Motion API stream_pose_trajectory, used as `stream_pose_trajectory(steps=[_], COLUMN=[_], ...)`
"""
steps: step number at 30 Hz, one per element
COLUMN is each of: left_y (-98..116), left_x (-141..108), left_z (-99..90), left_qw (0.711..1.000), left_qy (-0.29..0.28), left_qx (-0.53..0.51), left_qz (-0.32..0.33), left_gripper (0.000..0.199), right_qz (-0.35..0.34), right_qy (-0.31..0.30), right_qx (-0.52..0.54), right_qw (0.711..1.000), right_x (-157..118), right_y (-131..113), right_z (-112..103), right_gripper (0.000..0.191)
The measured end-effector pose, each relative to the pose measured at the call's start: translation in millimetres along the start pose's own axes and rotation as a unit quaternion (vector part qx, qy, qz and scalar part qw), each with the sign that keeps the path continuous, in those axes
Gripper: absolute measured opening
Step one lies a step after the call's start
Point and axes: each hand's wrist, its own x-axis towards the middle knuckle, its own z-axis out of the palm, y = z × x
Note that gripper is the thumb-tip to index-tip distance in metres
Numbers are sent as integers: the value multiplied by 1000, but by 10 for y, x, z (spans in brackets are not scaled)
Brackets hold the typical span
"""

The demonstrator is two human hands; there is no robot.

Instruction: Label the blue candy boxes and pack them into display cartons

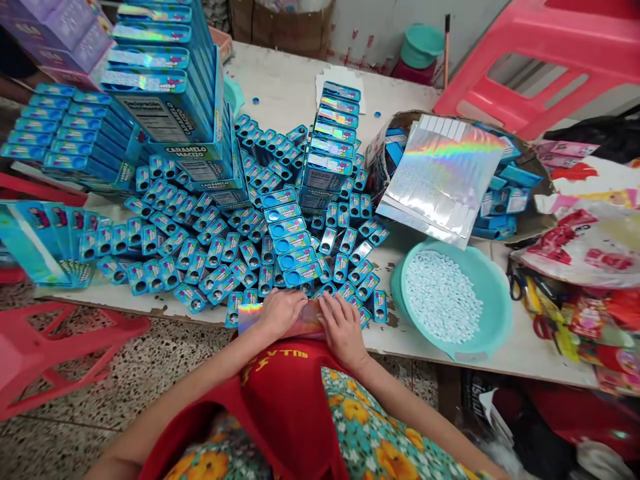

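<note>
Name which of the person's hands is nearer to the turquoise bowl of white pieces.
Right. The right hand is left of the bowl, with a gap between them; the left hand is farther left, beyond the right one.

Left of me, a red plastic stool (25, 353) stands on the speckled floor (170, 373); ahead to my right is a red plastic chair (590, 43). Past my bench (280, 73) I see a turquoise basin (421, 48) and a cardboard box (283, 28).

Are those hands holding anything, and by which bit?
The left hand and right hand are at the far edge of a shiny holographic sheet, but whether they're really pinching it can't be told.
</note>
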Motion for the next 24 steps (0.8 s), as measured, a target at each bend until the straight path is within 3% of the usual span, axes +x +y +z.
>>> stream_pose_trajectory(steps=[6, 10, 13, 17, 19, 21, 24], left_y=[-7, -8, -47, -108, -102, -56, 77], left_x=[-23, -25, 13, 25, -46, -170, -365], left_z=[8, 9, 90, 238, 229, 118, -190], left_qw=[1000, 1000, 999, 996, 994, 984, 936], left_qy=[-3, 3, 9, 48, 81, 115, 117], left_qx=[-1, 9, 32, 56, 6, -108, -326], left_qz=[-5, -3, 12, 49, 71, 85, 68], left_gripper=[31, 32, 33, 34, 32, 31, 41], right_qz=[-52, -73, -87, -59, -24, 9, 38], right_qy=[80, 83, 35, -13, -6, -1, -21], right_qx=[3, 38, 67, 186, 251, 295, 342], right_qw=[995, 993, 993, 981, 968, 956, 939], right_x=[-1, 96, 166, 294, 378, 468, 597], right_y=[38, 63, 33, -74, -130, -180, -256], right_z=[-47, -166, -396, -925, -1175, -1339, -1388], right_gripper=[26, 10, 13, 9, 6, 5, 7])
